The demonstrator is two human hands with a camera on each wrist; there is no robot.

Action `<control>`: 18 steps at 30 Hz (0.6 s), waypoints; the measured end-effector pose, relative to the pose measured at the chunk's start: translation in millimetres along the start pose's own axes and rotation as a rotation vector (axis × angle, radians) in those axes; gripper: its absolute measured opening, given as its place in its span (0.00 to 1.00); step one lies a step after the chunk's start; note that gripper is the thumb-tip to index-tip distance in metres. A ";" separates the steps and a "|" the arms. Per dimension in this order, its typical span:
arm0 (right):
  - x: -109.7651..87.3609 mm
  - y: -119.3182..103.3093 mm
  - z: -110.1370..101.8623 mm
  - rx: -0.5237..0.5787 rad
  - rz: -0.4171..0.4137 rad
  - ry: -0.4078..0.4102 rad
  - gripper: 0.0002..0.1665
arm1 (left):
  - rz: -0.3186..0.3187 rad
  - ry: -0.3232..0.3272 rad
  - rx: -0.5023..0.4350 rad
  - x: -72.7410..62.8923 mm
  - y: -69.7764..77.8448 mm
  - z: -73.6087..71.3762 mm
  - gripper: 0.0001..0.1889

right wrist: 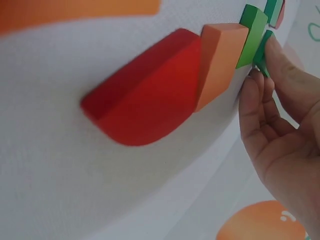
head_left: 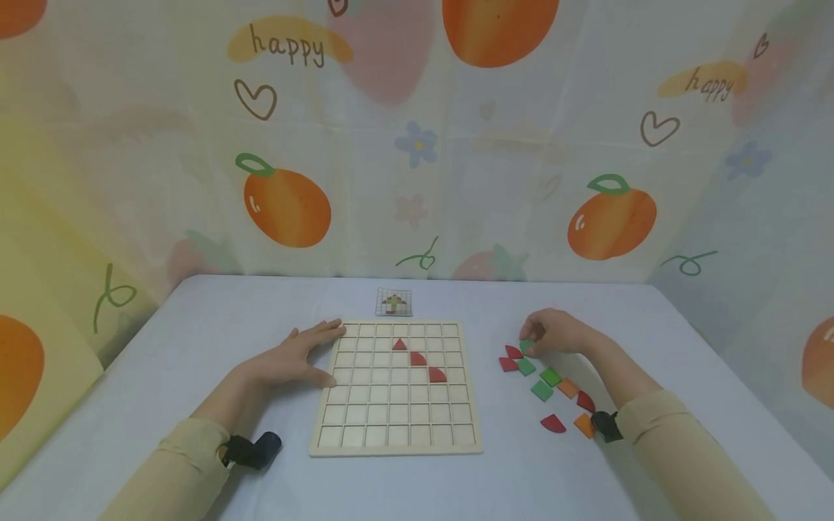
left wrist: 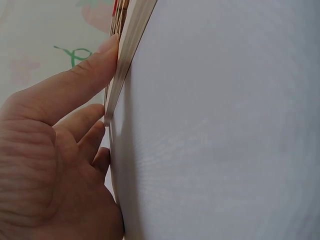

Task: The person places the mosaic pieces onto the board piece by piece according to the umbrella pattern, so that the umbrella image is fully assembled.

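Note:
A pale wooden grid board (head_left: 394,456) lies in the middle of the table, with a red triangle (head_left: 399,345) and two red quarter-round pieces (head_left: 418,359) in its cells. My left hand (head_left: 287,359) rests against the board's left edge, fingers stretched out. In the left wrist view the thumb (left wrist: 82,82) touches the board's side (left wrist: 131,42). Right of the board, my right hand (head_left: 559,333) pinches a green square piece (head_left: 526,348) between thumb and fingertips. The right wrist view has the thumb on this green piece (right wrist: 262,54), whose far part the fingers hide.
Around the right hand lie red quarter-round pieces (head_left: 553,423), green squares (head_left: 542,391) and orange squares (head_left: 568,388). A small pattern card (head_left: 394,302) is behind the board. At the back the table (head_left: 287,289) meets a printed cloth (head_left: 365,217).

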State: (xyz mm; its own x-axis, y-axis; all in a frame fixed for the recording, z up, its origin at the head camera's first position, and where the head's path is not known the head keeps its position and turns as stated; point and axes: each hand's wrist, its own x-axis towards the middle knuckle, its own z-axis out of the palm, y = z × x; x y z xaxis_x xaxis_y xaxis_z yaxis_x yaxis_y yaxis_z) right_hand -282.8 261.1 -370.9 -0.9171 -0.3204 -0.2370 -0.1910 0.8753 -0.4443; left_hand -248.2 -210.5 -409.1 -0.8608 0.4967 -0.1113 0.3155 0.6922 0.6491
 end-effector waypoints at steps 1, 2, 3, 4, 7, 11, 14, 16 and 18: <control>0.3 0.9 -0.1 -0.004 -0.002 0.002 0.08 | -0.001 0.000 0.000 0.1 0.0 0.0 0.51; 0.5 1.8 -0.2 -0.009 -0.007 0.004 0.07 | -0.002 0.000 -0.001 0.1 0.1 0.0 0.51; 0.6 2.7 -0.5 -0.012 -0.012 0.009 0.07 | -0.004 -0.001 0.000 0.1 0.2 0.1 0.51; 0.7 3.5 -1.0 -0.014 -0.019 0.014 0.06 | -0.006 -0.001 0.000 0.2 0.4 0.0 0.51; 0.2 5.0 -3.1 -0.006 -0.042 0.034 0.04 | -0.007 -0.002 0.004 0.1 1.2 -0.1 0.51; -0.3 5.9 -7.0 -0.011 -0.061 0.068 0.03 | -0.005 -0.003 0.007 -0.2 2.1 0.0 0.51; 0.4 4.7 -9.5 -0.014 -0.078 0.107 0.04 | -0.006 -0.004 0.002 -0.7 2.6 -0.1 0.51; 0.8 1.3 -10.7 -0.001 -0.080 0.133 0.05 | -0.006 -0.004 -0.002 -1.1 2.9 -0.3 0.51; 1.3 -3.7 -11.2 0.021 -0.088 0.155 0.06 | -0.006 -0.004 -0.005 -1.3 3.2 -0.5 0.51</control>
State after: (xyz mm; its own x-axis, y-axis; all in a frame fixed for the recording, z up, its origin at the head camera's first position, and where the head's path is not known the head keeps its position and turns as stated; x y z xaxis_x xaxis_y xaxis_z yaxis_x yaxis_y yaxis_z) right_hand -287.2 261.5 -359.8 -0.9405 -0.3341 -0.0610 -0.2669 0.8382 -0.4755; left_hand -246.3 -209.2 -406.5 -0.8613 0.4942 -0.1181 0.3080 0.6926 0.6522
